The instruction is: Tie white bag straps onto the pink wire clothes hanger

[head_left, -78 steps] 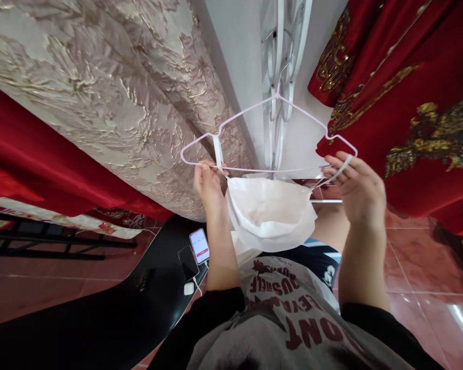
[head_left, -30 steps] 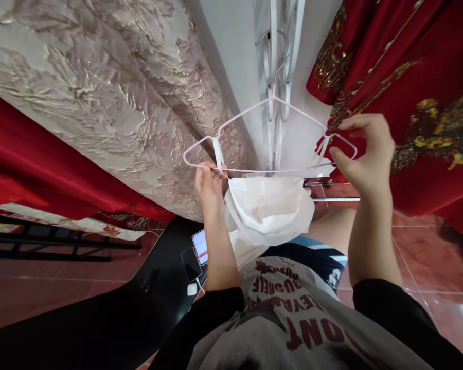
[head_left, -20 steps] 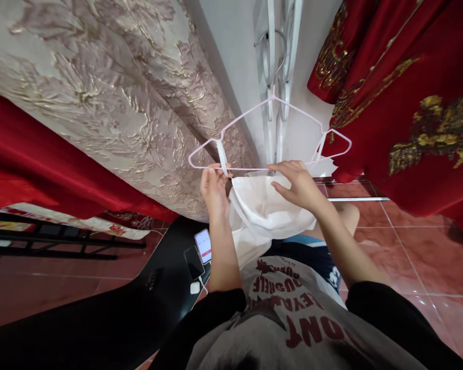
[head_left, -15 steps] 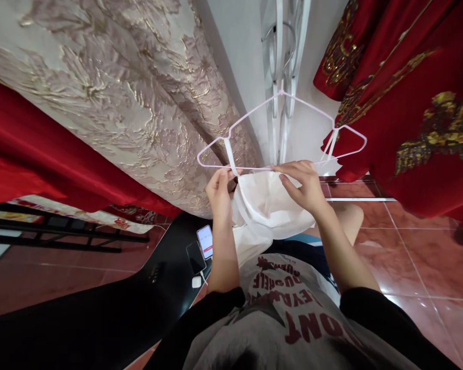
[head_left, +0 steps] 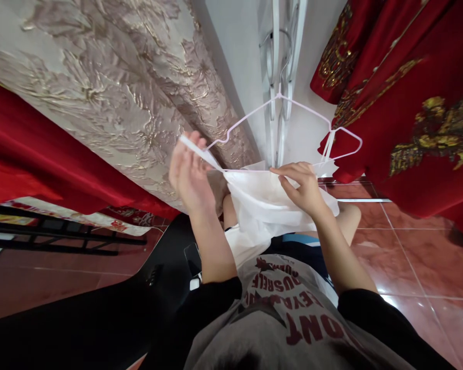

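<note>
A pale pink hanger (head_left: 250, 114) hangs by its hook from a white metal rack. My left hand (head_left: 192, 172) is at the hanger's left end, its fingers around a white strap (head_left: 202, 152) pulled out to the left. The strap runs down to a thin white garment (head_left: 254, 205) below the hanger. My right hand (head_left: 301, 186) pinches the hanger's bottom bar near its middle, at the garment's upper edge. Another white strap (head_left: 327, 145) loops over the hanger's right notch.
The white rack (head_left: 275, 56) stands ahead. Patterned beige fabric (head_left: 139, 103) hangs on the left, red embroidered garments (head_left: 420, 113) on the right. A black bench (head_left: 100, 303) at lower left bears a dark phone (head_left: 193, 258) and a white charger (head_left: 194, 284).
My left hand has moved left and up, drawing the left strap out of the hanger's notch toward its end. My right hand stays at the bar. My left forearm now covers the lit phone.
</note>
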A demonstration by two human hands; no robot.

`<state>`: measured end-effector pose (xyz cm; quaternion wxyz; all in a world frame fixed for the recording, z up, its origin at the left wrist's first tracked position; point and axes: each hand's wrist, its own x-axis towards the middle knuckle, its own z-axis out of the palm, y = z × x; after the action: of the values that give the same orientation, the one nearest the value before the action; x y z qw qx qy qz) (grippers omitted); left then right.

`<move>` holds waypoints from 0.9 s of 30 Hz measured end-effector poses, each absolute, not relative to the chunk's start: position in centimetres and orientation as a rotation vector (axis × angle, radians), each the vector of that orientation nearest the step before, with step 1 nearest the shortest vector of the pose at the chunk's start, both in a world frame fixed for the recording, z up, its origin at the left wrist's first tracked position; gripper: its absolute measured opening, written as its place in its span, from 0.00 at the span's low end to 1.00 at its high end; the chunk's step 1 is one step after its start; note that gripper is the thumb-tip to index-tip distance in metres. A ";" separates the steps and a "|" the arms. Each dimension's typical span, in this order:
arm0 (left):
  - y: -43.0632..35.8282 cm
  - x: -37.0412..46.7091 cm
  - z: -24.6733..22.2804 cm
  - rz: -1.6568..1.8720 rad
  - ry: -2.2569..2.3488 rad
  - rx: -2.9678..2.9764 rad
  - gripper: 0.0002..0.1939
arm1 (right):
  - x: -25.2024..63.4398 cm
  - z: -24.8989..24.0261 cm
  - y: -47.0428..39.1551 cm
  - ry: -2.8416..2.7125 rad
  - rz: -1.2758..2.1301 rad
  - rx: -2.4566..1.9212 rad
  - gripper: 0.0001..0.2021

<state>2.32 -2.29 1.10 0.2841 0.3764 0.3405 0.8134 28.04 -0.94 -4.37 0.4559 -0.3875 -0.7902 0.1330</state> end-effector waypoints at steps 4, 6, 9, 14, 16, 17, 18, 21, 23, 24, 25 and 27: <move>-1.6 1.5 -1.9 2.389 1.196 0.858 0.14 | 28.3 -5.1 -0.9 -1.937 0.230 -0.876 0.21; -1.4 1.7 -3.1 2.221 1.261 0.868 0.19 | 28.2 -5.3 -1.0 -1.934 0.221 -0.836 0.23; -1.1 2.6 -4.0 2.066 1.189 0.861 0.24 | 27.9 -4.9 -1.4 -1.916 0.221 -0.838 0.23; -0.8 3.7 -4.4 2.101 1.082 0.821 0.29 | 28.8 -3.8 -1.5 -1.784 0.317 -0.897 0.13; -0.7 3.7 -4.2 2.116 1.081 0.824 0.29 | 30.2 -3.7 -0.8 -1.530 0.302 -0.948 0.12; -0.6 3.7 -4.1 2.128 1.082 0.820 0.28 | 31.0 -3.6 -0.2 -1.384 0.292 -0.979 0.13; -0.5 3.7 -3.9 2.138 1.084 0.812 0.27 | 31.8 -3.6 0.4 -1.261 0.306 -1.008 0.16; -0.2 3.6 -3.4 2.148 1.092 0.764 0.26 | 33.8 -2.7 1.9 -1.167 0.572 -1.098 0.19; -0.1 3.5 -3.1 2.143 1.100 0.742 0.26 | 34.3 -1.5 2.2 -1.219 0.761 -1.124 0.12; -0.2 3.5 -3.0 2.140 1.103 0.740 0.25 | 34.3 -0.7 2.2 -1.242 0.825 -1.129 0.09; -0.2 3.4 -2.9 2.135 1.104 0.746 0.25 | 34.2 0.0 2.0 -1.246 0.862 -1.132 0.06; -0.4 3.1 -2.7 2.122 1.104 0.767 0.24 | 33.9 1.4 1.5 -1.207 0.885 -1.144 0.04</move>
<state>3.11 -0.35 -2.68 0.3096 0.2902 0.4179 0.8033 33.94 1.51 1.39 0.5881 -0.4910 -0.5182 0.3801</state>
